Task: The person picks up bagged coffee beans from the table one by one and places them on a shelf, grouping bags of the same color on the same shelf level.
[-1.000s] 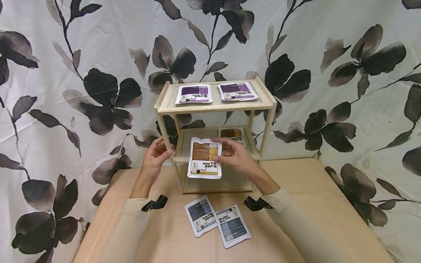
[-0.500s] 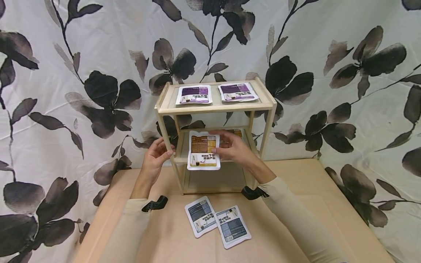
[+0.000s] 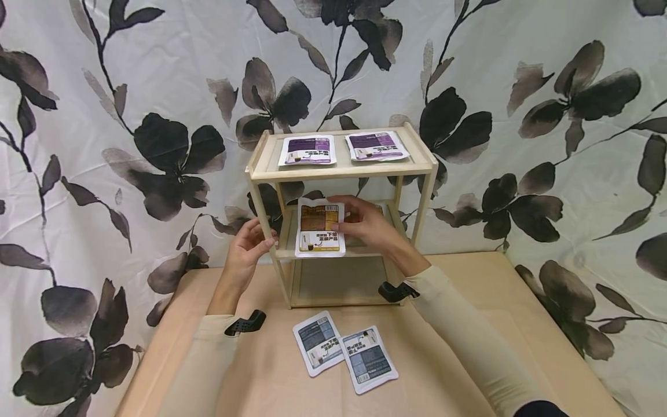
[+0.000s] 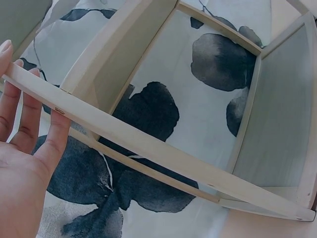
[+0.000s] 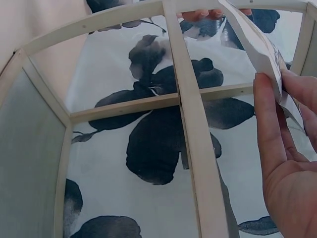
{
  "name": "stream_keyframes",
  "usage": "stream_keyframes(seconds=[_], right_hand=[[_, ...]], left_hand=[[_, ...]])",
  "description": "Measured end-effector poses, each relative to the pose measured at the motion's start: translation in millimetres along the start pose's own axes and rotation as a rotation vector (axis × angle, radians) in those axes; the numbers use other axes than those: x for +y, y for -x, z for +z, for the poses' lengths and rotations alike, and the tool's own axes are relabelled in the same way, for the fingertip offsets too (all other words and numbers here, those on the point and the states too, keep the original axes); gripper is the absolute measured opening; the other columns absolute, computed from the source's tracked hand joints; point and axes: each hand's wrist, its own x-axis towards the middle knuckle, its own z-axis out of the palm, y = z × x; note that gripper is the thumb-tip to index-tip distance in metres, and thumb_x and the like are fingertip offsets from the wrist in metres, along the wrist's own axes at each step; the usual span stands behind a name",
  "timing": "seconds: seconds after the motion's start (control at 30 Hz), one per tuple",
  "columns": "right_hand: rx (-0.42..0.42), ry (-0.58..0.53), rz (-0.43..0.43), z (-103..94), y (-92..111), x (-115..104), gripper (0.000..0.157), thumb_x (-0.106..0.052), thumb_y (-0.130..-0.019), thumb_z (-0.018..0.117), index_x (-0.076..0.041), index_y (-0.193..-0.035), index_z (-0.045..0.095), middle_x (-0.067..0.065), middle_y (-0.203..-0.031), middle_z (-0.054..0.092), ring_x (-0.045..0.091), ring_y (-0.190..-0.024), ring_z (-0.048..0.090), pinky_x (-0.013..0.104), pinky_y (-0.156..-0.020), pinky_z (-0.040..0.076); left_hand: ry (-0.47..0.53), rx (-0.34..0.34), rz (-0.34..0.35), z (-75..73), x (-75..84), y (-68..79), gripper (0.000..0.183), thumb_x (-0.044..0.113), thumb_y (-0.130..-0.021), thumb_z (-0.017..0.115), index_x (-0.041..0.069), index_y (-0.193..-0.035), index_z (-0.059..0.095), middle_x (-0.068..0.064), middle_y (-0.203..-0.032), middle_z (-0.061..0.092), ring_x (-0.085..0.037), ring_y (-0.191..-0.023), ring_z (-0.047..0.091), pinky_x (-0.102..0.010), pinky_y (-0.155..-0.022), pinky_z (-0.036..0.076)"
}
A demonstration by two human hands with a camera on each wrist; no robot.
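Note:
My right hand (image 3: 365,223) pinches a white pouch (image 3: 320,229) with a brown-and-yellow label by its right edge. The pouch is at the front of the wooden rack's middle shelf, its lower end overlapping the shelf's front edge; whether it touches the shelf I cannot tell. In the right wrist view the same pouch (image 5: 257,54) is seen edge-on between thumb and fingers. My left hand (image 3: 247,246) holds the rack's front left post (image 4: 133,131), thumb on one side and fingers on the other. A second brown pouch further back on that shelf is mostly hidden by my right hand.
Two purple-labelled pouches (image 3: 308,150) lie on the rack's top shelf (image 3: 341,168). Two blue-grey pouches (image 3: 369,359) lie partly overlapping on the table (image 3: 260,370) before the rack. The bottom shelf (image 3: 341,281) is under the held pouch. A floral cloth (image 3: 182,58) hangs behind.
My right hand has carried the brown-labelled pouch away from me and slightly left, to the middle shelf. It now covers more of the rear pouch. The left hand stays on the post.

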Motion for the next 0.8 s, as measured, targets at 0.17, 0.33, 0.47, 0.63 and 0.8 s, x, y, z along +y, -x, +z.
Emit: stream_keyframes(seconds=[0.17,0.33,0.47,0.63,0.8], right_hand=[[-0.006,-0.021,0.023,-2.2,-8,-3,0.064,-0.011,-0.089,0.078,-0.022,-0.147,0.053,0.020,-0.108,0.052,0.030,-0.090,0.070,0.042,-0.078,0.062],[-0.009,-0.044,0.070,-4.0,-15,-2,0.065,-0.009,-0.089,0.078,-0.022,-0.148,0.052,0.019,-0.115,0.053,0.031,-0.095,0.069,0.042,-0.079,0.062],[-0.007,-0.029,0.104,-5.6,-20,-2,0.065,-0.009,-0.090,0.078,-0.023,-0.148,0.052,0.020,-0.115,0.057,0.031,-0.092,0.069,0.045,-0.078,0.061],[-0.015,-0.015,0.146,-7.2,-26,-3,0.063,-0.010,-0.092,0.076,-0.026,-0.148,0.052,0.019,-0.118,0.059,0.029,-0.095,0.069,0.047,-0.082,0.060],[-0.034,-0.016,0.190,-8.4,-31,-4,0.065,-0.006,-0.091,0.075,-0.025,-0.149,0.051,0.019,-0.125,0.057,0.030,-0.098,0.069,0.045,-0.084,0.060]], left_hand=[[0.005,-0.007,0.003,-1.0,-0.4,-0.5,0.049,-0.010,-0.095,0.061,0.009,-0.140,0.055,-0.001,-0.110,0.066,-0.014,-0.102,0.066,-0.027,-0.090,0.057],[0.006,-0.009,0.010,-1.4,-1.3,-0.7,0.050,-0.009,-0.096,0.061,0.020,-0.137,0.060,-0.003,-0.110,0.065,-0.014,-0.102,0.066,-0.027,-0.089,0.057],[0.000,-0.007,0.012,-1.4,-1.3,-0.6,0.050,-0.010,-0.096,0.061,0.018,-0.137,0.060,-0.005,-0.110,0.065,-0.015,-0.101,0.065,-0.026,-0.089,0.057],[-0.002,0.004,0.012,-1.4,-1.4,0.0,0.051,-0.011,-0.095,0.061,0.016,-0.138,0.059,-0.007,-0.111,0.066,-0.016,-0.101,0.065,-0.025,-0.088,0.056],[-0.003,0.011,0.009,-0.9,-2.0,-0.2,0.050,-0.010,-0.095,0.062,0.013,-0.139,0.058,-0.011,-0.111,0.064,-0.021,-0.103,0.064,-0.026,-0.088,0.056]])
